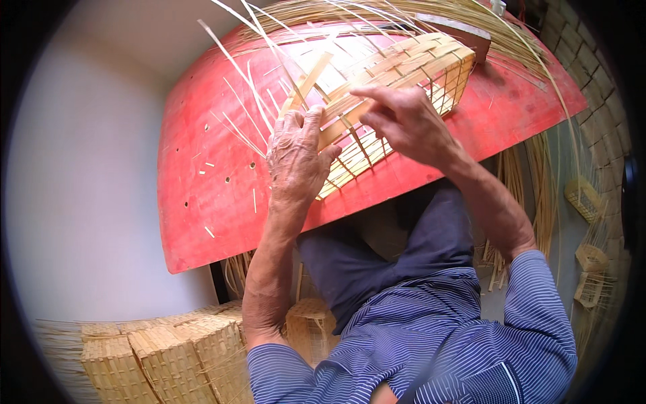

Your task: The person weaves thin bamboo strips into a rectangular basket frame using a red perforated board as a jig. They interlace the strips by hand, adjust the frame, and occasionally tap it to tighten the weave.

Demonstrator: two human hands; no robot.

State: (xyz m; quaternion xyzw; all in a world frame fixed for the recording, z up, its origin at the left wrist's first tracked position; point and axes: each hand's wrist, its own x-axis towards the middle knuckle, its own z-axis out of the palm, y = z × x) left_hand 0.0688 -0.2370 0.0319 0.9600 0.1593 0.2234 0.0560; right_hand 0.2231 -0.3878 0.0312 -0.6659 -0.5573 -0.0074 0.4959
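A partly woven bamboo basket [417, 59] lies tilted on the red tabletop, its open lattice side toward me. My left hand [296, 158] is closed over the basket's left end, fingers on top and thumb on the near side. Beside those fingers a wide pale bamboo strip [311, 77] sticks up at a slant. My right hand [407, 124] is at the basket's upper near edge. Its index finger reaches along a flat woven strip and the thumb lies below, with the strip between them; the other fingers are curled and partly hidden.
The red table [215, 148] has small holes and scattered strip offcuts. Long thin bamboo strips [518, 40] lie along its far side, near a brown block [464, 37]. Woven baskets [168, 357] are stacked at lower left; more strips [521, 175] hang beyond the right edge.
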